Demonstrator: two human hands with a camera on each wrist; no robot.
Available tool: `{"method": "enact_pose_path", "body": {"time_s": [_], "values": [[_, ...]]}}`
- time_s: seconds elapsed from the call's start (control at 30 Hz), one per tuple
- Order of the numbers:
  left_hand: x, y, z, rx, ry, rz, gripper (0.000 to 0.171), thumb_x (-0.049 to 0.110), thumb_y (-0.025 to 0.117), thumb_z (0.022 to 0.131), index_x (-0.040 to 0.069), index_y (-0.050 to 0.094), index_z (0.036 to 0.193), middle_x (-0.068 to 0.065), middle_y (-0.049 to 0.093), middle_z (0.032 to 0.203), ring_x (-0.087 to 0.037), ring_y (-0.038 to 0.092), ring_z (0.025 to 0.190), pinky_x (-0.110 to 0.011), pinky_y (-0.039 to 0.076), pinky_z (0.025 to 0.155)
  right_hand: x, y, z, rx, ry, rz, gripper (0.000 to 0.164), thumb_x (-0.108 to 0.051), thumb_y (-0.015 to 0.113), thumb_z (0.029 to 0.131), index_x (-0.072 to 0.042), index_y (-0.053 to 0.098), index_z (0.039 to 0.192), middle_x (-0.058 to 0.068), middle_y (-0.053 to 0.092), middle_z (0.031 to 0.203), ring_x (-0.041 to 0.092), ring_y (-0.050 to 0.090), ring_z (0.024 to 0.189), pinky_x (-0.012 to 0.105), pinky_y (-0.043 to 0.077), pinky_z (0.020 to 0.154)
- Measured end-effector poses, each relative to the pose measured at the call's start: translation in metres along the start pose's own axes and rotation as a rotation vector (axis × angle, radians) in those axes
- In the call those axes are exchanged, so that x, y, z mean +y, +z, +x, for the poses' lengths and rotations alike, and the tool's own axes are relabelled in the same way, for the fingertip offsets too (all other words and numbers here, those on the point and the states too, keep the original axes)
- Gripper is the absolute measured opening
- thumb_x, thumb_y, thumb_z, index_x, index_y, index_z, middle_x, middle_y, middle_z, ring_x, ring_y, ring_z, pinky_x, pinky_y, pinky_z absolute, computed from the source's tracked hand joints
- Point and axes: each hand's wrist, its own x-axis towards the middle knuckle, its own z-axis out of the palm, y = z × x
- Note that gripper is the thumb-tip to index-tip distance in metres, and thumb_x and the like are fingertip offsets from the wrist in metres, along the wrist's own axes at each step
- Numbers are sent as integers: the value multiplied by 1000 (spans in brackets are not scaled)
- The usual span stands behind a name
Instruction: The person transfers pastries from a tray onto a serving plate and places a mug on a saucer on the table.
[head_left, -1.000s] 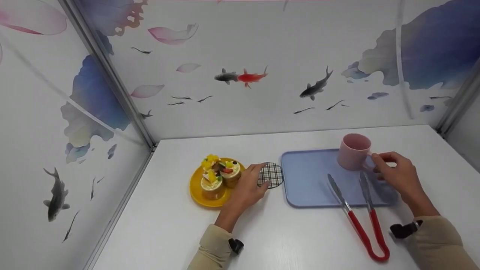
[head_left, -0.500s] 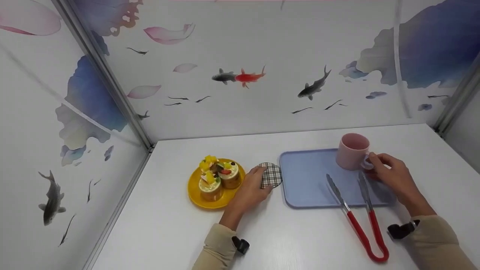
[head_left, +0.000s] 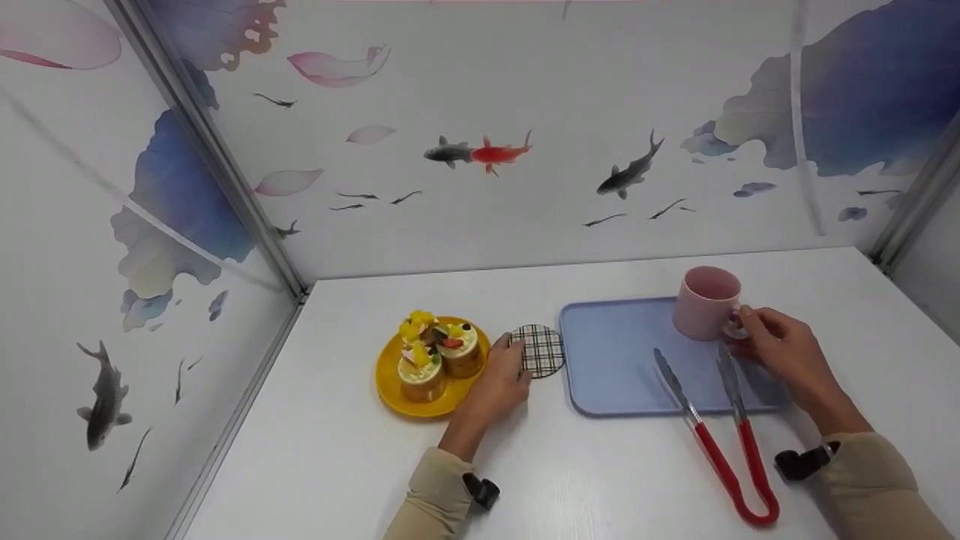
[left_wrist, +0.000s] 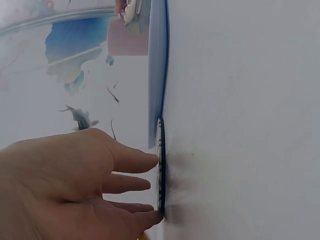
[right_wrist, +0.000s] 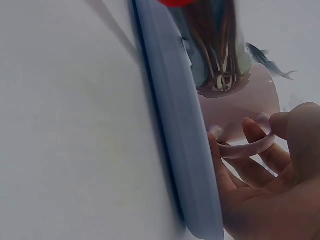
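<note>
My left hand (head_left: 496, 386) lies at the left edge of a round plaid coaster (head_left: 541, 351), its fingers fairly straight. In the left wrist view the fingertips (left_wrist: 150, 161) reach right to the coaster, seen edge-on. My right hand (head_left: 784, 349) grips the handle of a pink mug (head_left: 706, 306), which stands upright on the blue tray (head_left: 611, 360) toward its back right. The right wrist view shows the thumb and fingers around the mug handle (right_wrist: 247, 150). Red-handled tongs (head_left: 716, 442) lie with their metal arms spread over the tray, close before the mug.
A yellow plate (head_left: 390, 390) with several small fruit-topped cakes (head_left: 421, 371) sits left of my left hand. The coaster is right beside the tray's left edge. White walls (head_left: 480, 217) printed with fish enclose the back and left of the white table (head_left: 315, 450).
My left hand's fingers have drawn back from over the coaster to its left edge, so more of it shows. The right hand's fingers have closed onto the mug handle. The mug stays put.
</note>
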Motion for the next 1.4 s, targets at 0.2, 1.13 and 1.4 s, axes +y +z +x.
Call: {"method": "enact_pose_path", "body": {"time_s": [0.2,1.13,1.4], "values": [[0,0,-3,3,-17,1,59,10,61,109,-2,42,163,-21,36,173,-35,38,161,-51,35,132,1,-3,-1,-8,-34,44,66,-55,48,112,-2,57,151,13,65,135,-6,73,98,8,58,87],[1,0,-2,-20,-42,48,52,15,59,111,1,49,160,-17,38,174,-32,38,162,-49,36,132,2,1,0,15,-11,18,71,-60,45,111,-3,59,150,29,56,156,-15,70,96,3,52,90],[2,-1,-3,-20,-47,48,52,15,60,111,2,49,160,-17,38,174,-32,39,161,-49,38,131,0,1,0,32,3,-23,70,-62,43,111,-5,59,149,27,57,156,-15,66,96,1,50,88]]}}
